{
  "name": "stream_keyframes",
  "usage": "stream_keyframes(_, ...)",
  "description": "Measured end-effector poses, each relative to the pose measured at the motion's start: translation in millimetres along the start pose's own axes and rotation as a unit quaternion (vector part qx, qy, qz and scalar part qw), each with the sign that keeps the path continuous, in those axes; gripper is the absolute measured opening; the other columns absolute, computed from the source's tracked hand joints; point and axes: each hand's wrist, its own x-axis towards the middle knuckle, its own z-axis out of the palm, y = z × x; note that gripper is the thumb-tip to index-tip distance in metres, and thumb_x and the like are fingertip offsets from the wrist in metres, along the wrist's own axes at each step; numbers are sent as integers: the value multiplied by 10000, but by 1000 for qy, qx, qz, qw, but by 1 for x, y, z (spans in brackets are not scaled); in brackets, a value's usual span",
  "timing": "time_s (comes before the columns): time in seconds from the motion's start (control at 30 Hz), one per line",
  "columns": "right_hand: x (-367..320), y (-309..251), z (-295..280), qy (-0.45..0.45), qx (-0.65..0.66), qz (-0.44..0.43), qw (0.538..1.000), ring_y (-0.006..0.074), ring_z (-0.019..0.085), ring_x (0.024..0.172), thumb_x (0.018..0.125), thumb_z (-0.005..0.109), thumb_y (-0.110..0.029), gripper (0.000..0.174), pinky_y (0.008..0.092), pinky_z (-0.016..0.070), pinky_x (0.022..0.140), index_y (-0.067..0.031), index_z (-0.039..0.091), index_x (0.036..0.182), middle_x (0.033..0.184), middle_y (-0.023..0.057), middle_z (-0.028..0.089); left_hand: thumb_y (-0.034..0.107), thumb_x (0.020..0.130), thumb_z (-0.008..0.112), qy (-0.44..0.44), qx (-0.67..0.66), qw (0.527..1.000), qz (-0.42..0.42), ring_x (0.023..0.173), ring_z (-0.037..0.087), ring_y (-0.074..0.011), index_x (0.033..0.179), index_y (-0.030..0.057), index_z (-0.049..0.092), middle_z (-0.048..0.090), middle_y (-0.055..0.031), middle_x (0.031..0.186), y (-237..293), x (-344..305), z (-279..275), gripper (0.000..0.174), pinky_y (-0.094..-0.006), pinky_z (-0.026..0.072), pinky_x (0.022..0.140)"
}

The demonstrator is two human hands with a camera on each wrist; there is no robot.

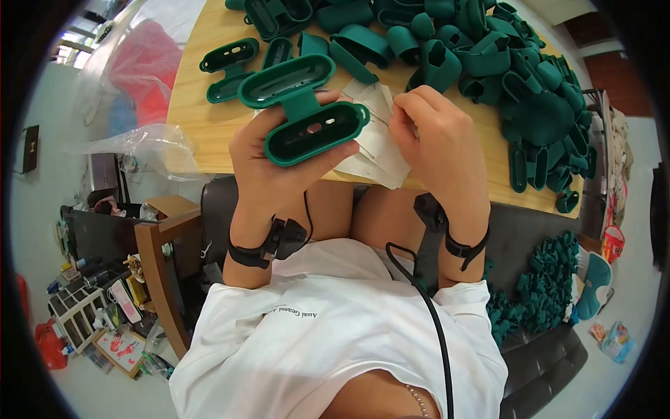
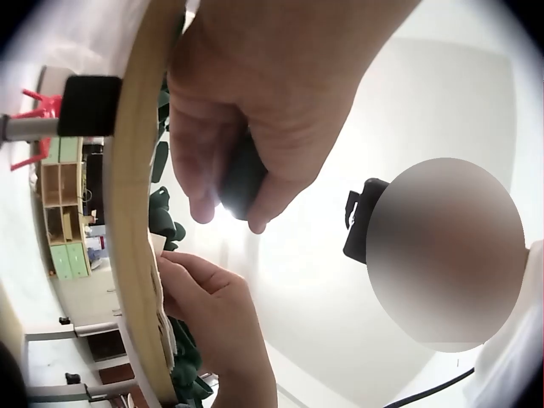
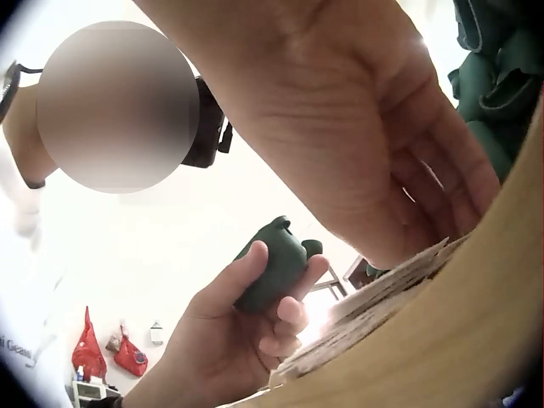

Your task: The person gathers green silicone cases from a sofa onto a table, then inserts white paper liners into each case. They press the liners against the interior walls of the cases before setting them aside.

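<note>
A dark green earbud case cover (image 1: pixel 301 106), its two hollow halves spread apart and joined by a short strap, sits in my left hand (image 1: pixel 269 157). The left thumb lies along the lower half, with fingers behind the cover. In the right wrist view the cover's rounded outside (image 3: pixel 276 268) shows between thumb and fingers. My right hand (image 1: pixel 447 136) is at the far edge of a stack of off-white paper sheets (image 1: pixel 373 150), thumb and forefinger pinching a sheet's edge. The left wrist view shows the right hand (image 2: pixel 212 310) low over the stack, beside the table edge.
A large heap of green case covers (image 1: pixel 537 105) covers the table's right and far side. Several opened covers (image 1: pixel 230 70) lie at the far left of the wooden table (image 1: pixel 192 119). Clear plastic (image 1: pixel 157 146) hangs over the left edge. More green covers (image 1: pixel 541 286) are piled on the dark seat at right.
</note>
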Motion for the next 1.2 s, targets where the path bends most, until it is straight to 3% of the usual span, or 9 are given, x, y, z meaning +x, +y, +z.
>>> stream_keyframes(0.1, -3, 1, 0, 6, 16, 14, 1000, 295, 602, 721, 781, 623, -48, 64, 374, 495, 626, 3, 593, 755, 749, 122, 578, -18, 692, 811, -23, -1, 1000, 1, 904, 650, -113, 1151, -20, 627, 697, -122, 1043, -1, -1, 3, 494, -234, 517, 810)
stream_keyframes(0.13, -3, -2, -2, 52, 37, 19, 998, 287, 607, 725, 780, 623, -43, 47, 363, 497, 627, 2, 610, 779, 766, 115, 593, -45, 697, 794, -31, 1, 1000, 2, 913, 643, -118, 1161, -27, 616, 688, -149, 1075, -1, -1, 4, 497, -233, 508, 818)
stream_keyframes(0.2, -2, -13, -10, 143, 81, 31, 986, 270, 617, 733, 776, 623, -33, 65, 341, 501, 628, 1, 645, 827, 799, 100, 623, 1, 688, 821, -19, -23, 1000, 8, 905, 659, -112, 1122, -22, 648, 702, -104, 1045, -4, 0, 9, 468, -239, 526, 813)
stream_keyframes(0.27, -1, -19, -16, 284, -39, -85, 954, 232, 636, 748, 745, 673, 3, 140, 316, 516, 650, -14, 676, 883, 823, 97, 641, 22, 684, 830, -12, -15, 1000, 24, 910, 666, -113, 1102, -19, 666, 707, -84, 1043, -3, -2, 13, 451, -244, 534, 815)
stream_keyframes(0.33, -11, -29, -20, 311, -107, -173, 928, 222, 644, 777, 721, 697, 12, 187, 324, 519, 695, -27, 694, 904, 851, 102, 653, 20, 686, 822, -16, 25, 998, 50, 928, 666, -119, 1100, -18, 669, 701, -90, 1067, 2, -3, 16, 443, -248, 530, 825)
stream_keyframes(0.4, -23, -46, -17, 248, -120, -223, 935, 238, 635, 804, 707, 687, -16, 181, 360, 510, 752, -31, 690, 887, 871, 109, 652, -36, 747, 734, -10, -14, 999, 51, 1014, 651, -203, 1119, -69, 631, 677, -141, 1098, 0, -6, 23, 388, -308, 502, 904)
stream_keyframes(0.43, -26, -51, -13, 222, -123, -242, 937, 244, 629, 812, 701, 679, -35, 178, 374, 505, 773, -30, 684, 878, 875, 110, 647, -15, 742, 721, -19, -109, 994, 11, 1033, 645, -229, 1127, -69, 628, 672, -167, 1109, -3, -6, 22, 400, -326, 497, 915)
stream_keyframes(0.57, -34, -50, -2, 183, -117, -247, 944, 252, 605, 813, 685, 645, -76, 190, 401, 487, 799, -12, 653, 864, 867, 102, 613, -31, 728, 702, -72, 2, 990, 123, 1044, 644, -242, 1117, -69, 630, 669, -204, 1107, -6, 0, 20, 397, -339, 506, 901)
stream_keyframes(1.2, -44, -58, 8, 105, -49, -162, 980, 268, 580, 983, 688, 633, -123, 299, 459, 410, 929, -12, 642, 965, 1026, 124, 600, -65, 742, 688, -44, 39, 995, 84, 1026, 650, -228, 1101, -60, 656, 673, -174, 1112, -5, -8, 18, 361, -333, 519, 905)
